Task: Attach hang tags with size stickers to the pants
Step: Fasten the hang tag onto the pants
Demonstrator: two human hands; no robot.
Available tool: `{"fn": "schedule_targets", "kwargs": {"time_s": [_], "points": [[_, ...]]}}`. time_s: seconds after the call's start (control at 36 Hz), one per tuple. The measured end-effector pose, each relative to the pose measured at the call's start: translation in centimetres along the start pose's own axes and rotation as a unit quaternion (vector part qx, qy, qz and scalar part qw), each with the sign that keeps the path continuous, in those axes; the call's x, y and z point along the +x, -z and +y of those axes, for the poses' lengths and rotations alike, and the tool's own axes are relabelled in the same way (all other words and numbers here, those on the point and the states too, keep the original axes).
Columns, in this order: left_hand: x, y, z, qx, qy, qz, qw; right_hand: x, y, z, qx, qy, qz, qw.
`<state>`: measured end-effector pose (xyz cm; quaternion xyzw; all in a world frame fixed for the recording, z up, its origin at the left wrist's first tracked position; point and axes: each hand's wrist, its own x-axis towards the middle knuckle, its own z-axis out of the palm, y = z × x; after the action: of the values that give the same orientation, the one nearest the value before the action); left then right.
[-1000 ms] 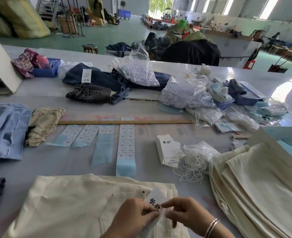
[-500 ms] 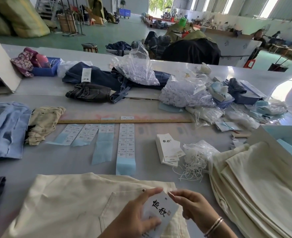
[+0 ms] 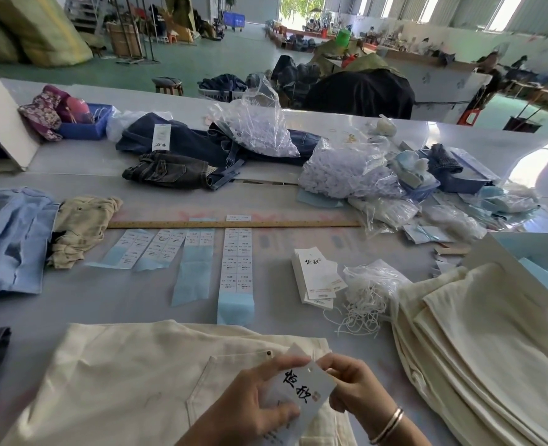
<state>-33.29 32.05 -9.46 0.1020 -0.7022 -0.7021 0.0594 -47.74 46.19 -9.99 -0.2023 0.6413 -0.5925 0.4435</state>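
Observation:
Cream pants (image 3: 121, 375) lie flat at the near table edge, back pocket up. Above the pocket, my left hand (image 3: 250, 400) grips a white hang tag (image 3: 301, 391) with black brush characters, thumb and fingers on its left side. My right hand (image 3: 349, 384) pinches the tag's top corner near its punched hole. A stack of the same hang tags (image 3: 316, 275) lies mid-table, with a tangle of white strings (image 3: 367, 297) beside it. Strips of size stickers (image 3: 237, 255) on blue backing lie in a row below a wooden ruler (image 3: 234, 224).
A pile of folded cream pants (image 3: 478, 342) fills the near right. Dark jeans (image 3: 176, 170) and clear bags of white fasteners (image 3: 346, 172) sit further back. A light blue garment (image 3: 8, 239) and a beige one (image 3: 82, 226) lie left. An open white box (image 3: 504, 252) stands right.
The hang tag has turned face up and tilted between my hands. My right hand has moved to pinch its top corner by the hole; my left hand grips it along the side.

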Motion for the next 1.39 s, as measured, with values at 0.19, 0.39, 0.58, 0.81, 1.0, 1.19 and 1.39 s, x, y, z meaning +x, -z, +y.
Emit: {"fn": "schedule_targets", "kwargs": {"time_s": [0.19, 0.39, 0.58, 0.81, 1.0, 1.19, 1.39], "points": [[-0.1, 0.0, -0.3, 0.001, -0.003, -0.004, 1.0, -0.1, 0.0, 0.1, 0.0, 0.03, 0.013, 0.999], [0.3, -0.5, -0.9, 0.124, -0.103, 0.079, 0.984, -0.2, -0.2, 0.0, -0.046, 0.034, 0.037, 0.998], [1.0, -1.6, -2.4, 0.258, -0.175, 0.24, 0.919, -1.1, -1.0, 0.6, -0.138, 0.015, 0.031, 0.99], [1.8, -2.9, -4.1, 0.412, -0.074, 0.1, 0.903, -2.7, -0.1, 1.4, -0.12, 0.073, 0.113, 0.984], [2.8, -5.6, -3.5, 0.136, 0.022, 0.123, 0.983, -4.6, 0.5, 3.0, -0.176, 0.031, 0.13, 0.975], [3.7, -7.2, -3.4, 0.155, 0.026, 0.068, 0.985, -6.0, 2.1, 3.3, -0.176, 0.061, 0.197, 0.963], [4.4, -7.7, -3.6, 0.16, 0.049, 0.072, 0.983, -6.1, 2.7, 5.0, -0.275, 0.093, 0.176, 0.941]]}}
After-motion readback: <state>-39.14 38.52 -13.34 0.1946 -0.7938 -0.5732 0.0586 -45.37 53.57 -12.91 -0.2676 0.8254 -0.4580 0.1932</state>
